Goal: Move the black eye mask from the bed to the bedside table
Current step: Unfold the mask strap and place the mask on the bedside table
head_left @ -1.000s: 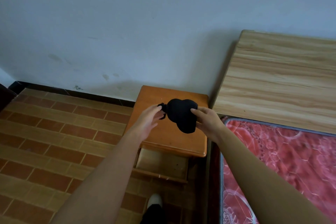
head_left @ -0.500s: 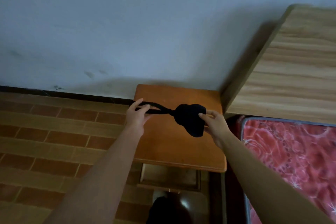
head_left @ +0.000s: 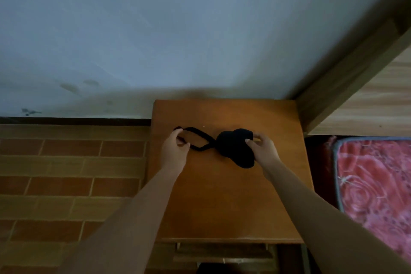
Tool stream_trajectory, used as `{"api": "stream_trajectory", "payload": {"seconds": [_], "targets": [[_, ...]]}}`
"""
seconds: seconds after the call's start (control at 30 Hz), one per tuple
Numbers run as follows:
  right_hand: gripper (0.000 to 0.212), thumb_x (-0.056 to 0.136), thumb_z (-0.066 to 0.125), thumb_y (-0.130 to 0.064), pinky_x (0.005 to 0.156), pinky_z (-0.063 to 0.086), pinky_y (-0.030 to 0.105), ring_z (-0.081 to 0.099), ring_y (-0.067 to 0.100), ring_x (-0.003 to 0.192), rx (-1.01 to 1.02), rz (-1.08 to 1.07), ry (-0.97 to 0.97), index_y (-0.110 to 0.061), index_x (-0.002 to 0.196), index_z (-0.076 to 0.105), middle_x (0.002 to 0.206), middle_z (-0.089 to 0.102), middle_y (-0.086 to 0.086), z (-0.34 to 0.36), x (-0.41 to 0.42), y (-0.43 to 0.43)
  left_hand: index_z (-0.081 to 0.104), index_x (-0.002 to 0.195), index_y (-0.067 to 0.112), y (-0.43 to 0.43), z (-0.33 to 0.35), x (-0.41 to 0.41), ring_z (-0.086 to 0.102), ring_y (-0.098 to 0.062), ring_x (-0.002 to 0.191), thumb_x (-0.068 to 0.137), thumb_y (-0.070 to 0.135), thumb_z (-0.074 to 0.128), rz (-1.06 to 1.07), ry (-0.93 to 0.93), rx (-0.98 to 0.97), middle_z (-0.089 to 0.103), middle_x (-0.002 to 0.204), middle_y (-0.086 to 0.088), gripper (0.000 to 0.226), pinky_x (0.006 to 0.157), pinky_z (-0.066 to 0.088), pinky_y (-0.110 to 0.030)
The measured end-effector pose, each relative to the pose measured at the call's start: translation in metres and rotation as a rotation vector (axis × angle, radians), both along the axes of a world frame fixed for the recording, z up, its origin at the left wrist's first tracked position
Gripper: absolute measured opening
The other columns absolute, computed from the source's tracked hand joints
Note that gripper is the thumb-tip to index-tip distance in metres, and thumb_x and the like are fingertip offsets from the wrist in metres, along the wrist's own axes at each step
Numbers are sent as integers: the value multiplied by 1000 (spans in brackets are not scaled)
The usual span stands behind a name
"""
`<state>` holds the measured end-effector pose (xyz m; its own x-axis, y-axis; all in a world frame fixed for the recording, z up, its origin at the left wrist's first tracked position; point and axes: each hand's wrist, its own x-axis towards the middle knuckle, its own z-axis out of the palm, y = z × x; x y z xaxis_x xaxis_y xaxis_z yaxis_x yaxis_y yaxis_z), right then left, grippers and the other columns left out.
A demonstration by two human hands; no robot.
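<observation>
The black eye mask is over the top of the orange-brown wooden bedside table, its padded part toward the right. My right hand pinches the mask's right edge. My left hand grips the thin black strap, which is pulled out to the left in a twisted loop. Whether the mask rests on the wood or hangs just above it I cannot tell. The bed with its red flowered mattress lies at the right.
A pale wooden headboard rises right of the table against the blue-grey wall. Brown brick-pattern floor tiles spread to the left. Below the table's front edge is a dark open compartment.
My view has moved closer and more directly over the table. Both hands have lowered the mask toward the tabletop, and the strap is stretched further left.
</observation>
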<state>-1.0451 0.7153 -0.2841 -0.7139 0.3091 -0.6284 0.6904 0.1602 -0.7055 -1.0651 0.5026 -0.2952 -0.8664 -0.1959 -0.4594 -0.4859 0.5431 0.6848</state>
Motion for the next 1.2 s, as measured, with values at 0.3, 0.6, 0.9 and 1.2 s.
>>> {"api": "stream_trajectory", "payload": {"seconds": [0.3,0.6,0.9,1.2], "targets": [[42,93,46,-24,91,49,43,50,28,118,28,-95,15,-18,134,37,136,48,8,-13,6,0,33,139,24,-3,-19,19,27,-28,136,87,30,57,-162,81,-311,33,145,-14,59,111,31,-43],[57,88,57,-28,100,45,41,45,23,124,31,-4,83,-17,138,32,138,47,6,-12,20,6,4,145,22,5,-25,42,7,-28,144,85,41,57,-308,-19,-468,10,156,-13,82,118,16,-45],[54,90,51,-31,94,40,31,44,22,125,155,76,121,-16,139,32,140,47,7,-20,41,22,-9,143,8,7,-28,52,-10,-28,144,87,51,44,-444,-158,-555,-12,156,-14,89,117,7,-48],[46,94,42,-27,112,27,39,28,24,137,535,368,100,-15,138,33,146,40,7,-26,74,28,-14,143,9,5,-31,53,-15,-27,143,88,53,40,-487,-183,-567,-18,155,-13,88,117,4,-47]]}}
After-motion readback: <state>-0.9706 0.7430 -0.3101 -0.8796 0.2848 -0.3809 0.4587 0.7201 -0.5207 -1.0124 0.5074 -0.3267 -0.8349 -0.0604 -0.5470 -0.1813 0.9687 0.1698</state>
